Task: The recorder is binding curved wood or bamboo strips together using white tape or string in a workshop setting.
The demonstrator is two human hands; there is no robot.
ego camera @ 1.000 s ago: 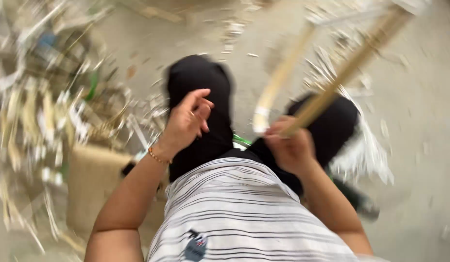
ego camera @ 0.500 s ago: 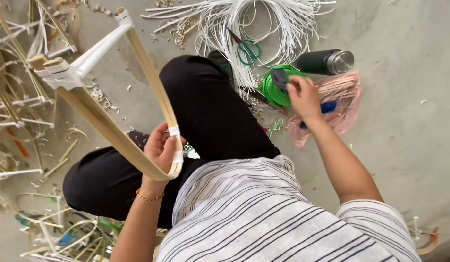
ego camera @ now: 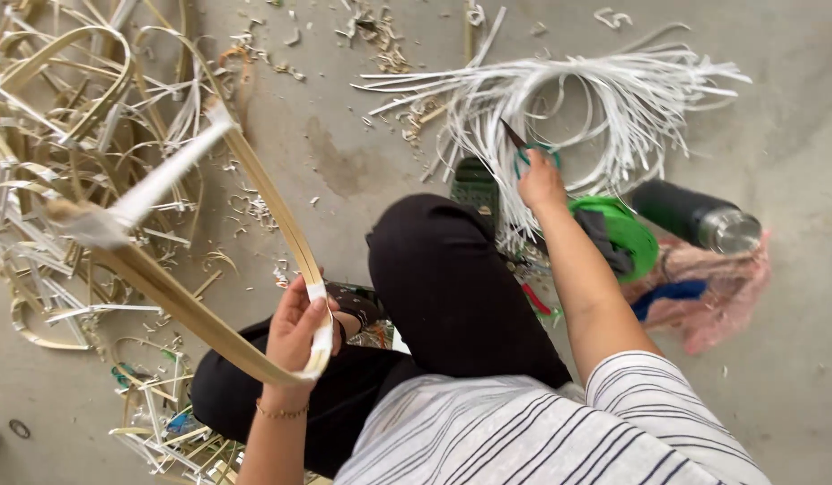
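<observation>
**Right hand moves from green reel to scissors**

The right hand (ego camera: 541, 180) has left the green reel (ego camera: 633, 229) and now grips green-handled scissors (ego camera: 528, 148) by the white strips (ego camera: 604, 99). The left hand (ego camera: 299, 323) still clasps the folded bamboo strip (ego camera: 196, 314).

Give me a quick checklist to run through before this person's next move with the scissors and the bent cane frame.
1. Left hand grips the bent cane frame at its taped bend: ok.
2. Right hand is on the green-handled scissors: ok.
3. Scissors fully lifted off the coil of white strips: cannot tell.
4. Scissor blades closed: cannot tell.
5. Frame's far end is sharp in view: not ok, blurred.
6. Black flask lies apart from both hands: ok.
</observation>
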